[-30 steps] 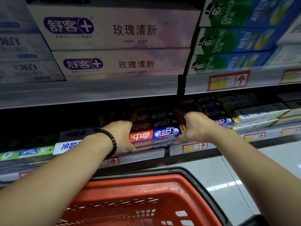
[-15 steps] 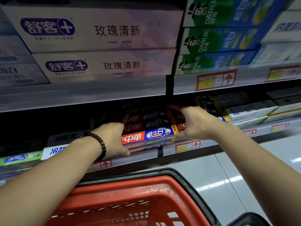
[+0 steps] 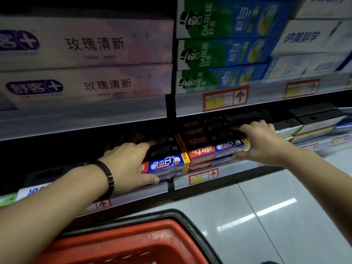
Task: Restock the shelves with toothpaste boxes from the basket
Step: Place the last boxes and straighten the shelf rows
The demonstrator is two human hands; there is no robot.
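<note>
Lower shelf (image 3: 133,191) before me: red-and-blue toothpaste boxes (image 3: 167,164) lying flat in two piles side by side at the front edge, pale boxes (image 3: 314,126) stacked to my right | upper shelf (image 3: 76,119): two pink boxes (image 3: 85,82) stacked, three green-and-blue Darlie boxes (image 3: 219,79) just beside them, white boxes (image 3: 304,39) further right
</note>
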